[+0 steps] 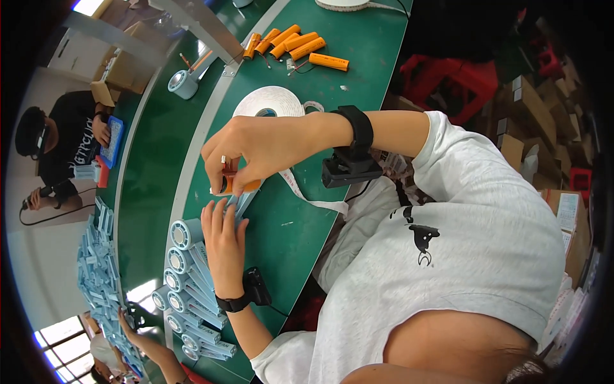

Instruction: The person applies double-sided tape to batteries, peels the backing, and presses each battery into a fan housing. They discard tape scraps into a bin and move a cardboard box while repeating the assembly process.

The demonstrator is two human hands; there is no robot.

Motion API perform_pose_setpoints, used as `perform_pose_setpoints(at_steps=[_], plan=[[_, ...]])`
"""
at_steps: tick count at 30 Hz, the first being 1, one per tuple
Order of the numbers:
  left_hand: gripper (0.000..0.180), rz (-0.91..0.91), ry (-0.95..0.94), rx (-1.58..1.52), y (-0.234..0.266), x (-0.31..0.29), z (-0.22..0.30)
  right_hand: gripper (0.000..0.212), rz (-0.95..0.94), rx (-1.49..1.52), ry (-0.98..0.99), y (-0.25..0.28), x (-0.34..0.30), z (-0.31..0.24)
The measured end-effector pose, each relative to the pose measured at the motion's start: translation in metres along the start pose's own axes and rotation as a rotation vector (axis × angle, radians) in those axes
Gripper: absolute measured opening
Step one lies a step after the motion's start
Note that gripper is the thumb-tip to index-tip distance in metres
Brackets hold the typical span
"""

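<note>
Clearly the work sits right between the two hands: the right hand [256, 150] has its fingers [238, 182] pinched shut on an orange cell [246, 186], while the left hand [224, 240] lies flat, fingers spread and gripping nothing, pressing on a pale blue fan body [238, 203] just below those pinching fingers. A white tape strip [307, 195] trails away from the pinch toward the big tape roll [268, 102] beyond the right hand; it could likely twist or stick to the green table [288, 230] if tugged sideways. The cell might slip, since only fingertips hold it, and the flat left hand could nudge the row of finished fans [185, 269] just beside it. How the cell meets the fan is hidden under the right hand, and its wires cannot be made out. Spare cells [294, 45] lie well beyond the fingers.
</note>
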State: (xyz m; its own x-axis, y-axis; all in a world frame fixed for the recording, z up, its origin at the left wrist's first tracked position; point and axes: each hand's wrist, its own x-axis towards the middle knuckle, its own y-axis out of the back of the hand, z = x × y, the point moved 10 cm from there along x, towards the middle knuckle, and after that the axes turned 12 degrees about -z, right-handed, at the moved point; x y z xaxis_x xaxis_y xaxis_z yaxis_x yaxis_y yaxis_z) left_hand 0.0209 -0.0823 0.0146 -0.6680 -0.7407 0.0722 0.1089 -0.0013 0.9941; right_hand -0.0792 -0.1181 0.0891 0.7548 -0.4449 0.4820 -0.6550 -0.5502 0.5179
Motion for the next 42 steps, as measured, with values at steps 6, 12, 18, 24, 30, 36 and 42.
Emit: perform_pose_setpoints(at_steps=[6,12,18,24,30,36,42], plan=[[0.018,0.025,0.071,0.158,-0.006,0.007,0.015,0.014,-0.092,0.047,0.045,-0.012,0.000,0.009],[0.011,0.040,0.118,-0.048,0.004,0.000,0.009,0.014,-0.233,-0.047,-0.052,-0.027,-0.008,0.016],[0.010,0.126,0.102,-0.228,-0.003,0.007,0.003,0.012,-0.161,-0.101,-0.002,-0.030,-0.025,0.016],[0.009,0.282,0.253,-0.398,-0.002,-0.006,-0.014,0.009,-0.435,-0.242,-0.236,-0.055,-0.016,0.025],[0.023,0.291,0.296,-0.759,-0.009,-0.013,-0.028,0.009,-0.656,-0.382,-0.288,-0.089,-0.001,0.058],[0.053,0.068,0.218,-0.497,0.011,-0.004,-0.006,0.022,-0.288,-0.072,0.145,-0.077,-0.026,0.041],[0.055,0.256,0.048,-0.360,0.076,0.012,0.010,0.042,0.044,-0.073,0.048,-0.028,-0.027,0.011]])
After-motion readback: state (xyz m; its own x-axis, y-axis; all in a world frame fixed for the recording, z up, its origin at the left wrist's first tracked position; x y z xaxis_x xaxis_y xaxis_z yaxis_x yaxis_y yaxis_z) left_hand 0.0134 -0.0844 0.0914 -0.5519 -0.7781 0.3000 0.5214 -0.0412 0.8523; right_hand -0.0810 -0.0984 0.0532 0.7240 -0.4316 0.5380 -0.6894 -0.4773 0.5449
